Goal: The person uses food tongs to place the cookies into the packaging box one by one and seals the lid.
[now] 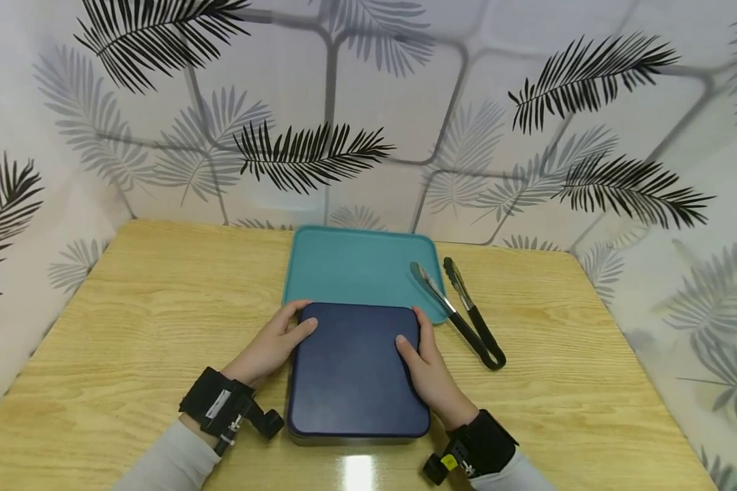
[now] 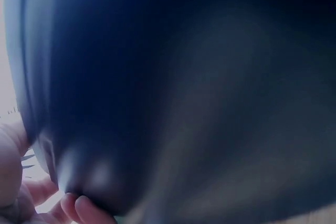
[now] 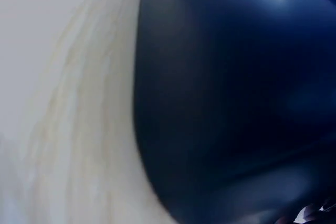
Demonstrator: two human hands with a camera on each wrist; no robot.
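A dark navy rectangular box (image 1: pixel 359 372) with rounded corners sits near the front of the table, between both hands. My left hand (image 1: pixel 276 344) grips its left side, thumb on the top face and fingers by the far left corner. On the opposite side, my right hand (image 1: pixel 431 372) holds the box with the thumb over the edge and fingers towards the far right corner. In the left wrist view the box's dark surface (image 2: pixel 157 77) fills most of the picture, with fingertips (image 2: pixel 86 211) at its lower edge. The dark surface (image 3: pixel 226 93) also dominates the right wrist view.
Just behind the box lies a teal tray (image 1: pixel 356 266). A pair of black-handled tongs (image 1: pixel 467 326) rests to the right, one arm over the tray's corner. The wooden table (image 1: pixel 160 307) meets a leaf-patterned backdrop (image 1: pixel 381 95) at the back and sides.
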